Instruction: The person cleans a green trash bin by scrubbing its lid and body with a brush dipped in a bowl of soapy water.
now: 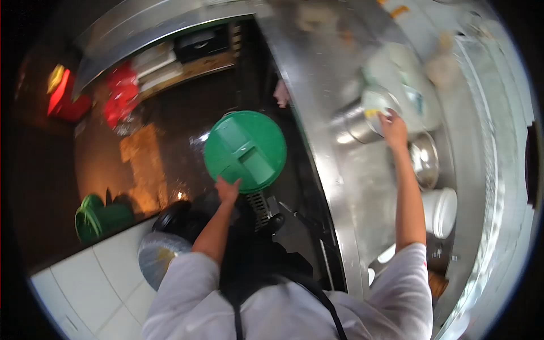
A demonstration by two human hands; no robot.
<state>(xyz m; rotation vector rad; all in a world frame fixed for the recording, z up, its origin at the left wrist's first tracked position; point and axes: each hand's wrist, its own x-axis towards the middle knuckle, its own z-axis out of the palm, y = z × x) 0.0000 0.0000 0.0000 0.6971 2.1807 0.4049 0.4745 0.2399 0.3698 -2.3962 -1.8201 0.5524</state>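
Observation:
Below me, a round green lid [266, 136] with a raised middle part tops a bin or bucket. My left hand [228, 188] is at the near edge of this lid, its fingers partly spread. On the steel counter to the right, my right hand [392, 126] reaches to a metal pot [358, 123] lying on its side or tilted. Its fingers are closed at the pot's rim, by something small, white and yellow; blur hides exactly what they grip. A large translucent bag [416, 85] lies just beyond that hand.
A metal bowl [424, 160] and a white tub [441, 213] stand along the counter [345, 192]. Red plastic bags [120, 95], flattened cardboard [143, 164] and a green container [101, 218] are at the left. A covered round vessel [158, 258] sits near my left elbow.

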